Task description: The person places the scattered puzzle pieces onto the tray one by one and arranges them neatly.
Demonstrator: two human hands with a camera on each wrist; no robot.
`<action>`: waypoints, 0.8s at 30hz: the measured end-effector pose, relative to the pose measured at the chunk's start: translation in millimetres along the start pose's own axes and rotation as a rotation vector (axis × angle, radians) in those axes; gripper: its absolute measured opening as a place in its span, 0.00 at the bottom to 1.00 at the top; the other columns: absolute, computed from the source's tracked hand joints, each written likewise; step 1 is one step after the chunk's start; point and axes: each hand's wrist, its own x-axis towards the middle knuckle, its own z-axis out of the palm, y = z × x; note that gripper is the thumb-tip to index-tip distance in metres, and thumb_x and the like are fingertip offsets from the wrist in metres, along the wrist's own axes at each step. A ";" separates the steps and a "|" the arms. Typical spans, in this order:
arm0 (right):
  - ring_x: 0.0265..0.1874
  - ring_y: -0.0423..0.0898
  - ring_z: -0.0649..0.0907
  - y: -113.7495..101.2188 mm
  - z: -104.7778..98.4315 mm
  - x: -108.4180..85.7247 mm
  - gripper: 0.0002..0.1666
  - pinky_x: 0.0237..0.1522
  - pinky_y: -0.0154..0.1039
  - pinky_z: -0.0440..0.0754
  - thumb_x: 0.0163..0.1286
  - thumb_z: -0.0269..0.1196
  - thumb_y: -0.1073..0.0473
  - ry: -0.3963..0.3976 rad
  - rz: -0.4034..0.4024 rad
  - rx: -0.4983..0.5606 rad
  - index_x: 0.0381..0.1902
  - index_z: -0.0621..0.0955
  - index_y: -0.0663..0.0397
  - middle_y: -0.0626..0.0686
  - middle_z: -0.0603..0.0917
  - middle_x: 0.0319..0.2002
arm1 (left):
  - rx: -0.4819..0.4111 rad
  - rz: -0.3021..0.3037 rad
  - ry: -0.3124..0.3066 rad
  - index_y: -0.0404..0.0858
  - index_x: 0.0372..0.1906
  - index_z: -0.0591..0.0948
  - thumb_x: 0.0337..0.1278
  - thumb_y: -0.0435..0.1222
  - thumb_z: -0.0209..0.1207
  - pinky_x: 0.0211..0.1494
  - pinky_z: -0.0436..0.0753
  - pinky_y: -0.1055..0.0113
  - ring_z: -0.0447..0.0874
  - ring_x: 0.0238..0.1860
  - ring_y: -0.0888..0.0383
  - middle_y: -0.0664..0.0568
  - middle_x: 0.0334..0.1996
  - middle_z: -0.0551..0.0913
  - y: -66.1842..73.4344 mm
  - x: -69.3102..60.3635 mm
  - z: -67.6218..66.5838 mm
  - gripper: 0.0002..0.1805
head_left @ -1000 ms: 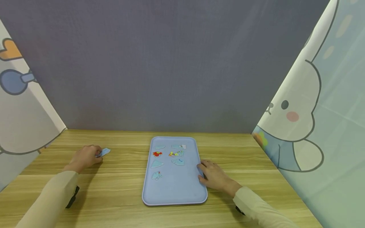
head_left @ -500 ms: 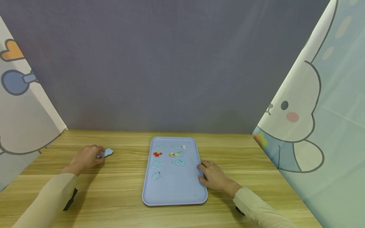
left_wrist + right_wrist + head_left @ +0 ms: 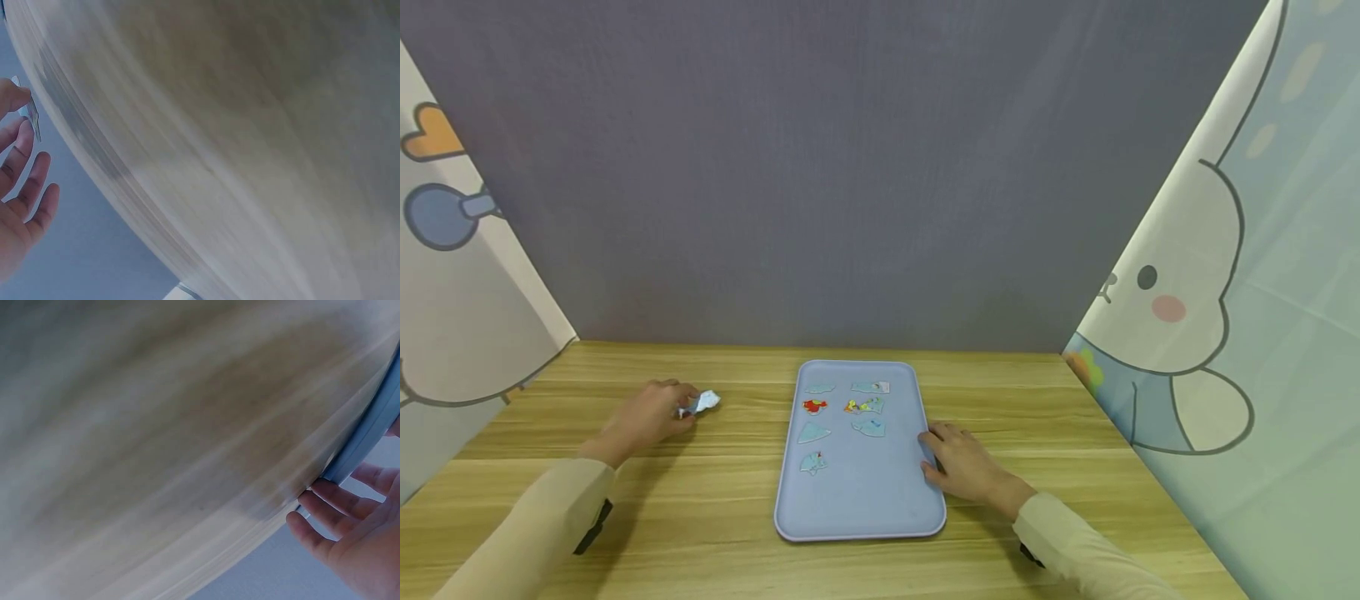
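In the head view, my left hand (image 3: 658, 412) is above the table at the left and pinches a thin pale-blue cut-out piece (image 3: 703, 402). The left wrist view shows that piece (image 3: 32, 115) nearly edge-on between thumb and forefinger, the other fingers loosely bent. A light-blue tray (image 3: 865, 500) lies at the middle of the table. On it are several flat cut-out pieces, among them a red-printed one (image 3: 814, 406), a yellow-figured one (image 3: 863, 406) and a plain triangular one (image 3: 813, 432). My right hand (image 3: 966, 467) rests on the tray's right rim; its fingers (image 3: 340, 500) touch the edge.
The wooden table (image 3: 722, 517) extends on both sides of the tray. A dark grey panel (image 3: 820, 183) rises behind it. Cartoon-printed cloth walls stand at the left (image 3: 467, 308) and right (image 3: 1195, 333).
My left hand has moved to the right toward the tray with the pale-blue piece, which has tilted and looks whiter. The right hand and the tray have stayed put.
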 end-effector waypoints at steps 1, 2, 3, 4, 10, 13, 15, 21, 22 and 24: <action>0.56 0.58 0.73 0.1 0.0 0.1 0.25 0.54 0.56 0.72 0.63 0.57 0.50 0.000 0.000 0.000 0.54 0.74 0.59 0.61 0.75 0.54 | 0.001 0.003 0.003 0.31 0.41 0.80 0.38 0.35 0.66 0.27 0.78 0.63 0.78 0.27 0.56 0.49 0.29 0.81 2.0 0.8 0.3 0.19; 0.56 0.58 0.74 0.2 -0.1 0.0 0.25 0.54 0.56 0.72 0.63 0.57 0.50 0.001 -0.001 -0.001 0.54 0.74 0.59 0.61 0.75 0.54 | 0.002 0.006 0.003 0.32 0.41 0.80 0.38 0.35 0.66 0.27 0.78 0.63 0.78 0.27 0.56 0.49 0.29 0.82 4.1 1.5 0.4 0.19; 0.56 0.58 0.74 0.2 -0.1 -0.1 0.25 0.54 0.56 0.72 0.63 0.57 0.50 0.001 -0.002 -0.002 0.53 0.74 0.59 0.61 0.75 0.54 | 0.000 0.013 0.002 0.31 0.40 0.80 0.37 0.34 0.66 0.27 0.78 0.63 0.78 0.27 0.56 0.49 0.29 0.82 5.9 2.2 0.9 0.19; 0.56 0.58 0.74 0.3 -0.1 -0.2 0.25 0.54 0.56 0.72 0.63 0.57 0.50 0.001 -0.003 -0.003 0.53 0.74 0.59 0.61 0.75 0.54 | 0.002 0.024 0.005 0.31 0.40 0.81 0.37 0.34 0.67 0.28 0.78 0.62 0.78 0.27 0.56 0.49 0.29 0.82 7.8 2.8 1.2 0.19; 0.55 0.58 0.74 0.0 -0.7 -0.7 0.25 0.54 0.55 0.72 0.63 0.57 0.50 0.003 -0.004 -0.013 0.53 0.74 0.58 0.61 0.75 0.54 | 0.004 0.087 0.014 0.33 0.39 0.81 0.37 0.34 0.67 0.30 0.79 0.62 0.79 0.28 0.56 0.51 0.29 0.82 18.9 4.8 4.2 0.17; 0.55 0.58 0.74 -0.3 -0.9 -0.6 0.25 0.54 0.55 0.72 0.63 0.57 0.50 0.004 -0.004 -0.012 0.53 0.74 0.58 0.61 0.75 0.54 | 0.002 0.105 0.009 0.33 0.39 0.81 0.37 0.34 0.68 0.31 0.80 0.62 0.80 0.29 0.56 0.51 0.29 0.82 24.2 6.6 6.4 0.17; 0.55 0.58 0.74 0.0 -0.5 -0.3 0.25 0.54 0.55 0.72 0.63 0.57 0.50 0.002 -0.003 -0.012 0.53 0.74 0.58 0.61 0.75 0.54 | -0.005 0.111 0.003 0.33 0.39 0.82 0.37 0.34 0.68 0.32 0.80 0.62 0.80 0.30 0.55 0.51 0.29 0.82 28.9 8.0 6.8 0.17; 0.56 0.57 0.74 0.4 -0.3 -0.3 0.25 0.54 0.55 0.72 0.63 0.57 0.50 -0.001 -0.002 -0.015 0.54 0.74 0.58 0.61 0.75 0.55 | -0.004 0.134 -0.011 0.34 0.40 0.82 0.38 0.34 0.67 0.35 0.81 0.59 0.80 0.33 0.52 0.49 0.33 0.83 44.5 12.3 9.6 0.17; 0.56 0.57 0.74 0.3 -0.7 -0.5 0.25 0.54 0.55 0.72 0.63 0.57 0.50 0.000 -0.003 -0.014 0.54 0.74 0.58 0.61 0.75 0.55 | -0.002 0.133 -0.017 0.34 0.41 0.82 0.39 0.34 0.66 0.35 0.81 0.59 0.80 0.34 0.52 0.49 0.33 0.84 47.2 12.7 10.1 0.17; 0.55 0.57 0.74 0.0 -1.3 -0.9 0.25 0.54 0.55 0.72 0.63 0.57 0.50 0.003 -0.007 -0.013 0.54 0.74 0.58 0.61 0.75 0.55 | 0.003 0.139 -0.023 0.35 0.41 0.82 0.39 0.35 0.66 0.36 0.80 0.59 0.80 0.34 0.52 0.50 0.34 0.84 53.1 13.7 11.0 0.18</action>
